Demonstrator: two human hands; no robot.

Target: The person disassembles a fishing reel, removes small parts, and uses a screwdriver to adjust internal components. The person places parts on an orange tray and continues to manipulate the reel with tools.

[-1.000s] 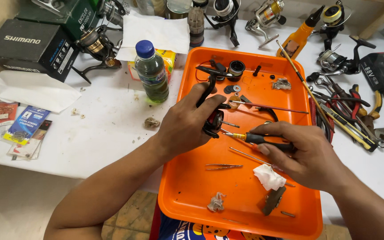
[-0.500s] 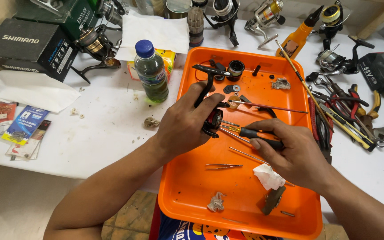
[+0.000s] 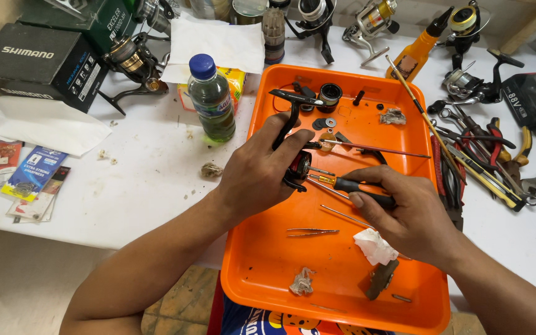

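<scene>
My left hand [image 3: 262,170] grips a black fishing reel body [image 3: 297,166] over the orange tray [image 3: 268,260]. Its black arm sticks up toward the tray's far side. My right hand [image 3: 404,214] holds a screwdriver [image 3: 358,186] with a black and orange handle, its tip set against the reel body. Small reel parts, washers and a black spool [image 3: 329,96] lie at the tray's far end. Tweezers [image 3: 311,232] and a crumpled white tissue [image 3: 375,245] rest on the tray near my right hand.
A green bottle with a blue cap [image 3: 211,99] stands left of the tray. Black boxes [image 3: 32,62] and several fishing reels line the back of the white table. Pliers, wrenches and a screwdriver [image 3: 497,161] lie to the right. Leaflets [image 3: 26,180] sit at the left edge.
My right hand has moved left with the screwdriver, bringing its tip to the reel body. My left hand has kept hold of the reel with little movement.
</scene>
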